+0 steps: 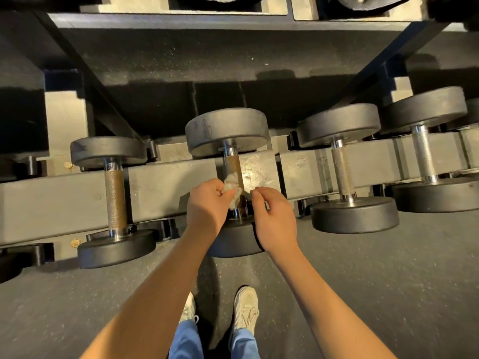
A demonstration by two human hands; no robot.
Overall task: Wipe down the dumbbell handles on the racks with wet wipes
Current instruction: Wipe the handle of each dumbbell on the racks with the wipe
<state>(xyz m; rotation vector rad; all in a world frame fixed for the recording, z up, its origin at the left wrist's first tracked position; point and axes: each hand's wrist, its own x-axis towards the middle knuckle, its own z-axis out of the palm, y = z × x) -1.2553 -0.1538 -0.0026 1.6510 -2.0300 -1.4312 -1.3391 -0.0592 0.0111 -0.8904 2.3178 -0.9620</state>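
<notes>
A black dumbbell [226, 130] lies across the grey rack rail [168, 182] in the middle of the view, its knurled handle [232, 164] pointing away from me. My left hand [207, 203] pinches a crumpled white wet wipe [232, 189] against the near end of that handle. Just right of the handle hovers my right hand [274, 216], fingers loosely curled and holding nothing. The dumbbell's near head is mostly hidden under my hands.
More dumbbells rest on the same rail: one at the left [115, 198], two at the right [342, 172] [425, 151]. An upper shelf [181, 19] with larger weights runs overhead. Grey gym floor [375, 281] and my white shoes [245, 307] lie below.
</notes>
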